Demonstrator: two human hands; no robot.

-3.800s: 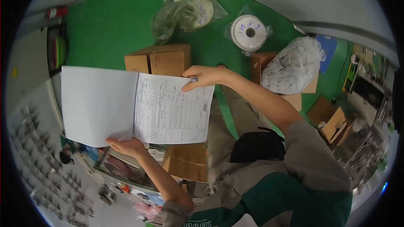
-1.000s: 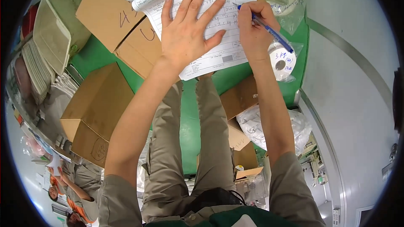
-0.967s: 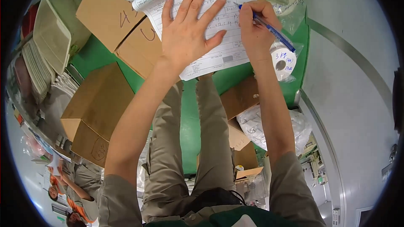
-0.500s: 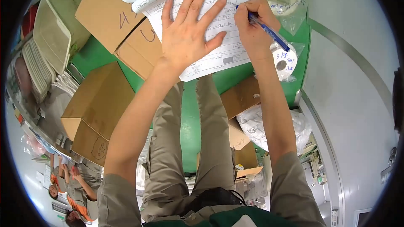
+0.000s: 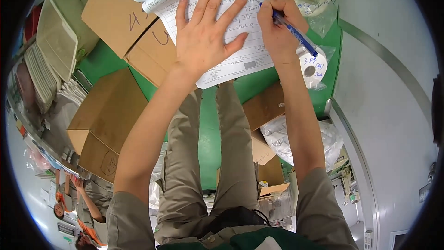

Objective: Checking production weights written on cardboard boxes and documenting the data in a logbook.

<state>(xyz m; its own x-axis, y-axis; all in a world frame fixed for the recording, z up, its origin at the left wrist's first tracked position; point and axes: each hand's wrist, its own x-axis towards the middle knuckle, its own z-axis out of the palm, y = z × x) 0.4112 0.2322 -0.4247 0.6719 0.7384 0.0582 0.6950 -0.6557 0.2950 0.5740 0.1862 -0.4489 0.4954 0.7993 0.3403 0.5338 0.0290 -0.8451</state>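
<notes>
A printed paper form [image 5: 236, 65] with handwriting on it lies over a cardboard box, its upper sheets curled back. Flat on the form, fingers spread, rests my left hand [image 5: 203, 34]. My right hand [image 5: 282, 30] is closed around a blue ballpoint pen [image 5: 299, 38], whose tip meets the paper near the form's right side. The pen's rear end slants down to the right, past my knuckles. Part of the writing is covered by my hands.
A cardboard box [image 5: 115, 11] with marker writing sits under the form. To the right are a white roll [image 5: 314, 67] in clear plastic and another bagged roll [image 5: 317, 7]. An open carton [image 5: 108, 115] and a cream bin [image 5: 60, 32] stand left. Co-workers [image 5: 88, 199] appear lower left.
The paper and both hands have shifted very slightly to the left. My right hand still grips the pen at the paper. The co-workers' arms at lower left have moved.
</notes>
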